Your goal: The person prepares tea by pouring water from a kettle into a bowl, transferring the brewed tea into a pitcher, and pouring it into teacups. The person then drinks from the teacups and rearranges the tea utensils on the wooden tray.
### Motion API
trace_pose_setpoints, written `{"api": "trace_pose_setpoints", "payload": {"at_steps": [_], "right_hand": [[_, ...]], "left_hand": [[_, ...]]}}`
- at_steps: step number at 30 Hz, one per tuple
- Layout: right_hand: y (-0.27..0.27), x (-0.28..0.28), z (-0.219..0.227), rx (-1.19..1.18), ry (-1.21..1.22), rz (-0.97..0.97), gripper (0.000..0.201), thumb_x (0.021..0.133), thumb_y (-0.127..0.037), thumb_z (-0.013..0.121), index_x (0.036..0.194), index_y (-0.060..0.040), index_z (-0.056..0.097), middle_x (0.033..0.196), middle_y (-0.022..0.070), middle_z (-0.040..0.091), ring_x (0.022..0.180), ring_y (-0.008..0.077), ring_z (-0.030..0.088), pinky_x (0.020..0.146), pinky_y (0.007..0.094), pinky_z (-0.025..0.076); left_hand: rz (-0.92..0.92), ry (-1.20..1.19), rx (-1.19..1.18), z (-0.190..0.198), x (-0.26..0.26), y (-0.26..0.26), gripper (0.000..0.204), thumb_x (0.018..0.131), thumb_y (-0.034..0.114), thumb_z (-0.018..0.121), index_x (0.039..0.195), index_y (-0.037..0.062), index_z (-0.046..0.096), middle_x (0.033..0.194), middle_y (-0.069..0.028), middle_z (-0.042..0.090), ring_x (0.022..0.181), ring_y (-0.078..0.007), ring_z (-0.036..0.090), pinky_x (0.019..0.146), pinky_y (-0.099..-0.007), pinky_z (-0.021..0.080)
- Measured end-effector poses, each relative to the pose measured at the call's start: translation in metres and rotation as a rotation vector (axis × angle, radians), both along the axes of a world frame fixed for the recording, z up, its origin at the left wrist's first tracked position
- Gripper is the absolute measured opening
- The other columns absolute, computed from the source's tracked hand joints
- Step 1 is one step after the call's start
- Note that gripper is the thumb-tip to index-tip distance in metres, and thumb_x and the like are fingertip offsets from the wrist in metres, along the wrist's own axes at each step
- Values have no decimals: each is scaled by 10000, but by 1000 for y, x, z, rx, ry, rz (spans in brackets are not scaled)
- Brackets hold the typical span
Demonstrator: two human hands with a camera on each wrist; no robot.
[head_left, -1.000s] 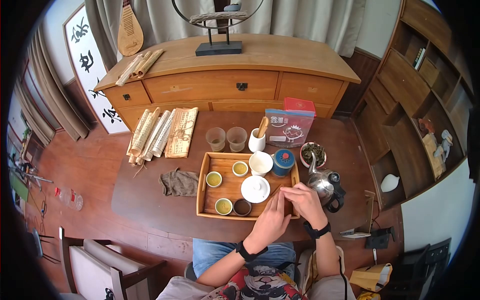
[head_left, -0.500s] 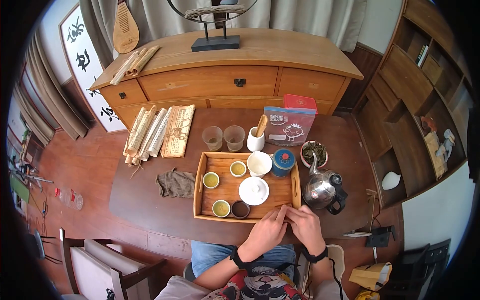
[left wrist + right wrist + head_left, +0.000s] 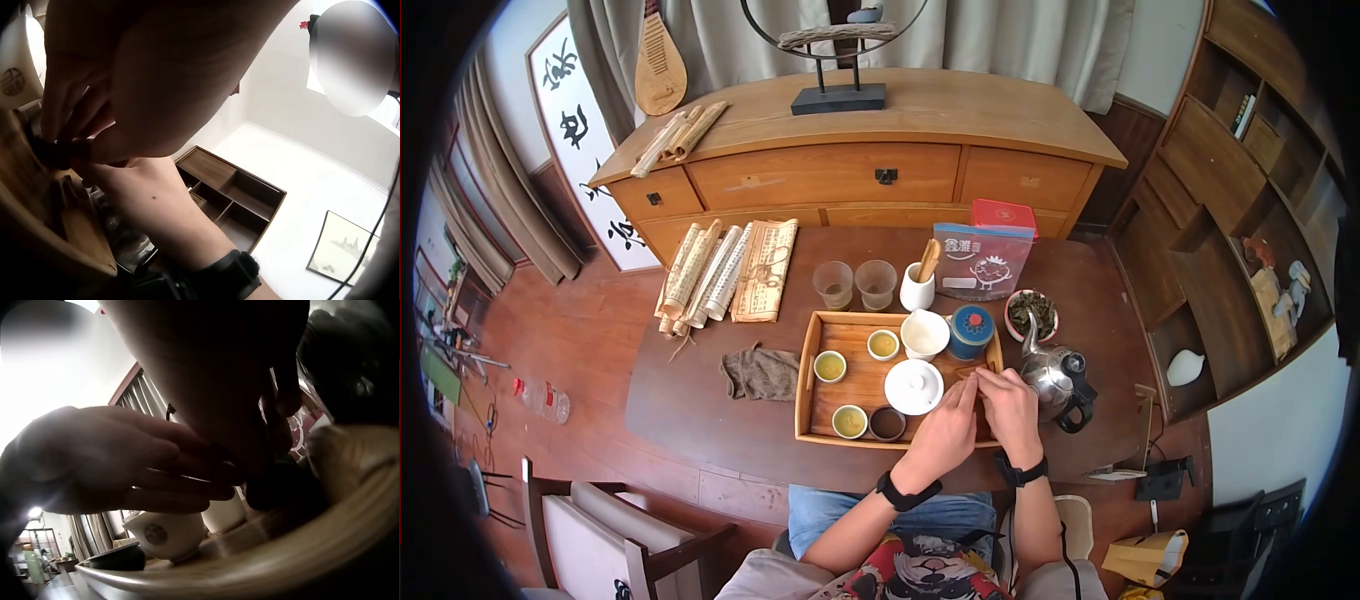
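Both hands meet over the right side of a wooden tray (image 3: 803,400). Fingertips of the left hand (image 3: 945,430) and right hand (image 3: 1008,405) come together and pinch a small dark brown thing (image 3: 62,153); its kind is hidden by the fingers. Left of the hands stands a white lidded bowl (image 3: 914,388). Behind it are a white pitcher (image 3: 924,334) and a blue jar (image 3: 971,333). Small cups of yellow-green tea (image 3: 830,367) and a dark cup (image 3: 887,424) also stand on the tray.
A metal kettle (image 3: 1055,382) stands close right of the tray, with a bowl of dark leaves (image 3: 1031,314) behind. Further back are a printed bag (image 3: 983,262), a white tool holder (image 3: 917,290) and two glasses (image 3: 876,285). Brown cloth (image 3: 760,374) and scrolls (image 3: 710,272) lie left.
Both hands drew back to the tray's near right edge, then moved forward again over its right side, fingertips together throughout. The things on the tray keep their places.
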State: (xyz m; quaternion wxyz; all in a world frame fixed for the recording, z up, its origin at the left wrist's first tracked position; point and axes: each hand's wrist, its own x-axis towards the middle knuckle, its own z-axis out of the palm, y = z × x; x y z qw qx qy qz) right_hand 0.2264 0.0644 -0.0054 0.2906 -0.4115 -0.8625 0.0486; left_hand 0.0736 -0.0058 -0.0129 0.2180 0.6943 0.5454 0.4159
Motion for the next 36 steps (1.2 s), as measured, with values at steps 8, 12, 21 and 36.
{"api": "trace_pose_setpoints", "payload": {"at_steps": [8,12,21,36], "right_hand": [[-8,0,-8,-37,-57,-59,306,860,7,749,1153,-27,832,1200,102,832,960,285,732,845,396,635],[-37,11,-2,-87,-11,-56,335,848,8,754,1171,-42,827,1201,97,830,924,294,731,834,394,635],[-76,23,23,-224,12,-87,311,860,-12,744,1150,-75,837,1171,77,827,852,327,713,785,417,622],[1,-9,-13,-67,-62,-157,304,912,-28,721,1194,-66,828,1229,90,832,987,292,758,833,413,646]], "left_hand": [[-6,34,-2,-18,6,-5,650,928,-78,603,1550,-177,441,1502,-416,575,1425,-526,575,1216,-515,489],[-38,17,-27,-6,8,-22,633,940,-63,602,1539,-194,442,1486,-414,589,1415,-531,584,1218,-514,488],[-145,38,-125,1,14,-39,595,941,-52,610,1510,-183,493,1455,-417,606,1386,-540,599,1215,-518,490],[-86,-102,-57,-11,-2,-1,737,884,-145,556,1595,-196,368,1589,-433,478,1512,-555,474,1286,-523,412]]}}
